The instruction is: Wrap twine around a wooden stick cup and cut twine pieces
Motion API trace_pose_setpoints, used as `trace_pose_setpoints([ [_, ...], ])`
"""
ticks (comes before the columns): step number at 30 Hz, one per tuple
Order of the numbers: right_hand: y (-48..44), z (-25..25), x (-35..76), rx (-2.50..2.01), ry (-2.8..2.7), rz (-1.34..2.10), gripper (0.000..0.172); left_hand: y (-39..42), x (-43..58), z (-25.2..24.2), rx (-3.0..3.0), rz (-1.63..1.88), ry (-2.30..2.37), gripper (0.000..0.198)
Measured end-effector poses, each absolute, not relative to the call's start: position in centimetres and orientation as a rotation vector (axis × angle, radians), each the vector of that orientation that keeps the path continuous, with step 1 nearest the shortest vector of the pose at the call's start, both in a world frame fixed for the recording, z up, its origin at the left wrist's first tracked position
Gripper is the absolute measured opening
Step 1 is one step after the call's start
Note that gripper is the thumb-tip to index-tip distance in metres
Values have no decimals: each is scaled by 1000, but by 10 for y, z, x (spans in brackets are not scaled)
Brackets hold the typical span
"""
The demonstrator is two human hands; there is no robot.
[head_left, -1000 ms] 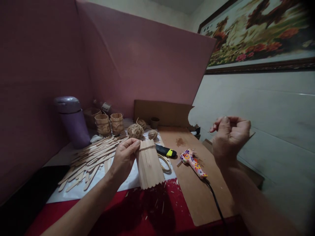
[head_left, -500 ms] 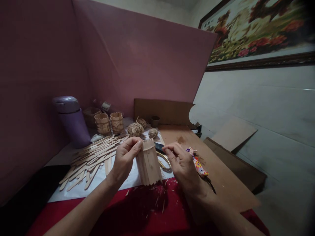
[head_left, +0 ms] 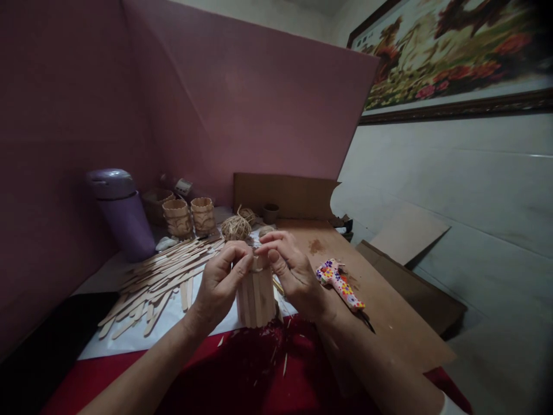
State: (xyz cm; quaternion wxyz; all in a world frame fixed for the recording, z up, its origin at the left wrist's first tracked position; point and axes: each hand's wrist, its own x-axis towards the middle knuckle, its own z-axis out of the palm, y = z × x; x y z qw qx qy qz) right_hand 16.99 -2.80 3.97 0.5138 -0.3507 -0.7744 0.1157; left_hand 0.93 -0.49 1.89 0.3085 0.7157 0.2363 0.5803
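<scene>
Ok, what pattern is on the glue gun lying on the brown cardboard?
The small plastic glue gun is pale with multicoloured floral spots; head view.

Stick cup (head_left: pixel 256 297) showing pale beige wood, vertical slat pattern. Loose sticks (head_left: pixel 164 276) showing same beige, lying on white sheet (head_left: pixel 125 341). Glue gun (head_left: pixel 340 283) wearing multicoloured flower print: red, yellow, purple. Flask (head_left: pixel 123 216) showing lilac. Cloth (head_left: pixel 242 377) showing deep red. Cardboard (head_left: pixel 389 311) showing plain brown. Backboard (head_left: pixel 250 109) showing dusty pink. Twine ball (head_left: pixel 236 228) showing straw tan.

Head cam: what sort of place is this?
Probably a home craft corner: loose craft sticks and a twine ball, a patterned glue gun, a framed picture. The left hand grips a stick-built cup.
</scene>
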Motion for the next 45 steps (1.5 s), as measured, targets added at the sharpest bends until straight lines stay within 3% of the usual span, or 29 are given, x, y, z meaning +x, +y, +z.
trace_pose_setpoints([
  [15, -20, -6, 176, -890, -1663, -92, 22, 6, -4, 33, 2337, 1806, 853, 10],
  [28, -12, -21, 172, -940, -1789, -37, 20, 29, -16, 25, 2432, 1891, 1194, 14],
  [39, -4, -31, 170, -965, -2248, -74, 46, 37, -16, 16, 2578, 1913, 1204, 14],
  [45, -4, -29, 171, -935, -2200, -111, 46, 34, -18, 21, 2598, 1986, 1317, 14],
])
